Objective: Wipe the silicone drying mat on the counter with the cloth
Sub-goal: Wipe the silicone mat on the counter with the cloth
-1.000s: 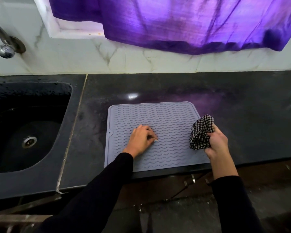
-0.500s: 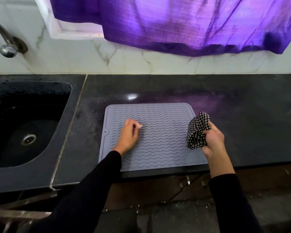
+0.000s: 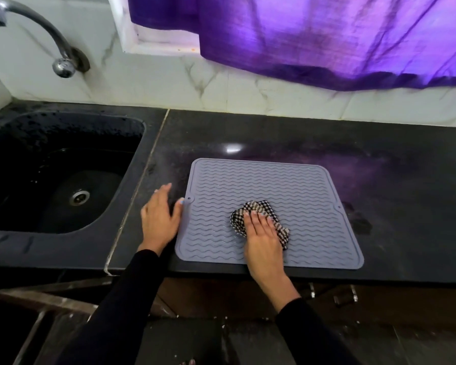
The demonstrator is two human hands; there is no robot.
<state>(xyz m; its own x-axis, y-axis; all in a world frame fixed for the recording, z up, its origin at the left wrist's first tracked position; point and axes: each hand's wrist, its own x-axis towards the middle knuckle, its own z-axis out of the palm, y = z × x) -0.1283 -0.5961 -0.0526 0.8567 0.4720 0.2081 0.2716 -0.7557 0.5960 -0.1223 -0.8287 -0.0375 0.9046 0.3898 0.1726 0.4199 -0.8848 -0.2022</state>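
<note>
A grey silicone drying mat (image 3: pixel 295 191) with wavy ridges lies flat on the black counter (image 3: pixel 395 180), its near edge at the counter's front. A black-and-white checked cloth (image 3: pixel 261 209) lies bunched on the mat's middle. My right hand (image 3: pixel 262 233) presses flat on the cloth, fingers together, covering its near part. My left hand (image 3: pixel 161 217) rests flat on the counter just left of the mat, fingers spread, thumb tip touching the mat's left edge beside a small tab hole.
A black sink (image 3: pixel 61 177) with a metal drain sits to the left, a curved metal tap (image 3: pixel 45 35) above it. White marble-look tiles back the counter. A purple curtain (image 3: pixel 313 35) hangs over the back wall. Dark cabinet fronts lie below the counter edge.
My right hand brought the cloth from the mat's right edge down onto its middle. My left hand slid off the mat to the counter at its left edge. The view shifted left.
</note>
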